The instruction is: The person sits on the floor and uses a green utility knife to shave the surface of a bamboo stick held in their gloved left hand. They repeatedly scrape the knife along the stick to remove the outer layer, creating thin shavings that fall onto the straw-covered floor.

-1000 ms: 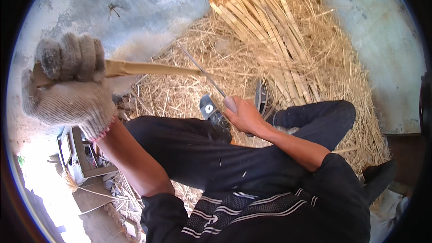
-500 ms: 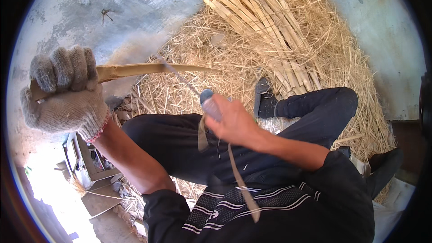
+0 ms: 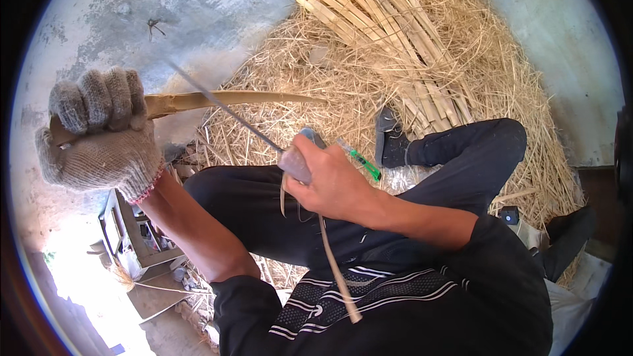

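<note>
My left hand (image 3: 99,132), in a grey knitted glove, is closed around one end of a split bamboo strip (image 3: 264,97). The strip points to the right and tapers to a thin tip. My bare right hand (image 3: 339,184) grips the wrapped grey handle of a knife (image 3: 295,165). Its long, narrow blade slants up to the left and crosses the strip in the picture; whether they touch I cannot tell. Below the right hand, a thin tan band (image 3: 333,264) dangles over my lap; where it is fastened is hidden.
Split bamboo strips (image 3: 395,33) lie in a bundle on a heap of straw-like shavings (image 3: 511,92). A green box cutter (image 3: 366,165) is just beyond my right hand, near my dark shoe (image 3: 391,145). At the left stands a box-like frame (image 3: 122,234) beside scattered scraps.
The knife has swung, its handle shifting slightly left and down, and its blade now shows more clearly. The box cutter has come into sight. My left hand has barely moved.
</note>
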Demonstrator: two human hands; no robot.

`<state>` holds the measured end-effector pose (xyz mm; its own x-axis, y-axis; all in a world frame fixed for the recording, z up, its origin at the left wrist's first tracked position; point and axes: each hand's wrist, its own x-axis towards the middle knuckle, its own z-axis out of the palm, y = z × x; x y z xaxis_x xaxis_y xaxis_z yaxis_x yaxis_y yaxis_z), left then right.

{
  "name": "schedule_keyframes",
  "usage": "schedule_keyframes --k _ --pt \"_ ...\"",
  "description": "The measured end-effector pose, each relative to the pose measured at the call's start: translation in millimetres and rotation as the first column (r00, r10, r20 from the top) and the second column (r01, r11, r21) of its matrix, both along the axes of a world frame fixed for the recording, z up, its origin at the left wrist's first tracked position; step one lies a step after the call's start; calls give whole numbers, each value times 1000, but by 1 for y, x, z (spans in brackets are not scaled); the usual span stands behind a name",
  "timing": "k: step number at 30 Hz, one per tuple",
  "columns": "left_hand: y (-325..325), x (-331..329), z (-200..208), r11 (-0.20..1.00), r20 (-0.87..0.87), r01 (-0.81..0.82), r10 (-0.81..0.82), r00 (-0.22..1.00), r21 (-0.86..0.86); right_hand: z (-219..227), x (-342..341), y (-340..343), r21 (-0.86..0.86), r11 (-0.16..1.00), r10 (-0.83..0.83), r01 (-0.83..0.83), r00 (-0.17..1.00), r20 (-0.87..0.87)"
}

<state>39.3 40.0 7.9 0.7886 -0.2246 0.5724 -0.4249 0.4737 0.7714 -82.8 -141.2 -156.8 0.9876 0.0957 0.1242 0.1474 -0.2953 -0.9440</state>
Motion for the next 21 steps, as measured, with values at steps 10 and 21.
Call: schedule_keyframes --k 10,21 --pt "-41 -12 5 821 -35 -564 563 826 -90 -91 27 -26 -262 965 -32 -10 987 -157" --pt "-25 -1 0 958 16 -275 277 961 -79 -175 39 -56 -372 928 -195 19 875 -442"
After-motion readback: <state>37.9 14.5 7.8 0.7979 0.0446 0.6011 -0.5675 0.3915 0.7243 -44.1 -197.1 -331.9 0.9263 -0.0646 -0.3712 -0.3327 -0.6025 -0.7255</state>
